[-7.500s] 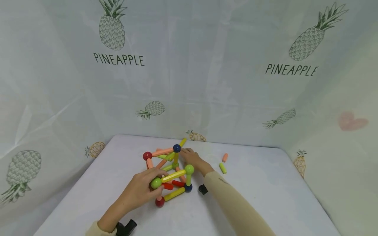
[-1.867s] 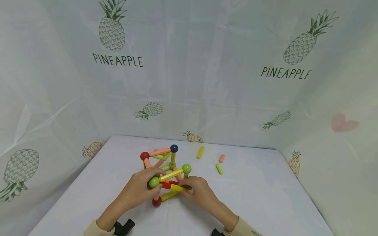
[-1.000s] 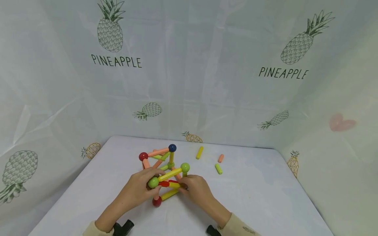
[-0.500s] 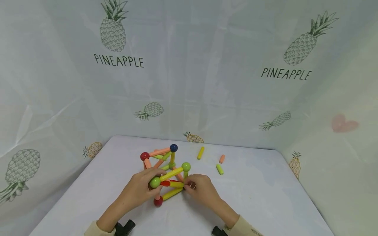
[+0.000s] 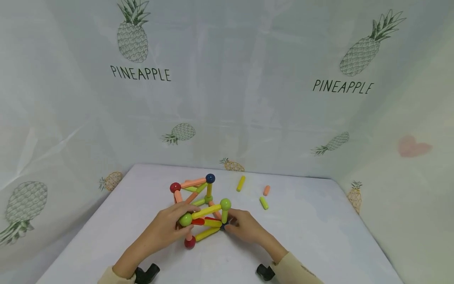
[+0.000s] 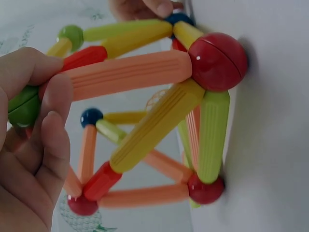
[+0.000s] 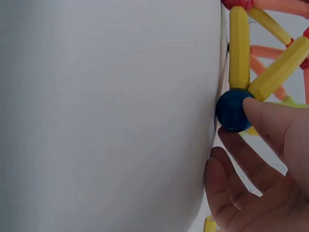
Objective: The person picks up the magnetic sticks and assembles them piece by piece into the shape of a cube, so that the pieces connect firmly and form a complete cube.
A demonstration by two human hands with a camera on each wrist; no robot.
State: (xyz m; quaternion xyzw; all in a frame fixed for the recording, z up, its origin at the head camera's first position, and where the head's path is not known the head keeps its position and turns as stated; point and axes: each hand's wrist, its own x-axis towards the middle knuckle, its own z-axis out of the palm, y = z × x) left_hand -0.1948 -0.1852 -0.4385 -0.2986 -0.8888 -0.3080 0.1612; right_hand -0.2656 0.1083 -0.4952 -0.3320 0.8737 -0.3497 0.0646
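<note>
A cube-like frame of magnetic rods and balls stands on the table. My left hand (image 5: 172,223) holds the green ball (image 5: 185,219) at its near upper left corner, and the fingers also touch the salmon rod (image 6: 130,72) below that ball. At the near lower right corner, my right hand (image 5: 248,227) pinches the dark blue ball (image 7: 234,110) between thumb and index finger, the other fingers loosely curled. A yellow rod (image 5: 213,223) slants from this blue ball to a red rod (image 5: 198,221) near the green ball. A red ball (image 5: 190,241) marks the near lower left corner.
Right of the frame lie a loose yellow rod (image 5: 240,184), a short salmon rod (image 5: 267,190) and a short green rod (image 5: 264,203). The white table (image 5: 312,225) ends at a pineapple-print curtain (image 5: 248,98) behind.
My right hand came from behind the frame to its near side with a yellow rod. That rod now joins the red rod and blue ball; the hand has shifted onto the ball. Left hand stays.
</note>
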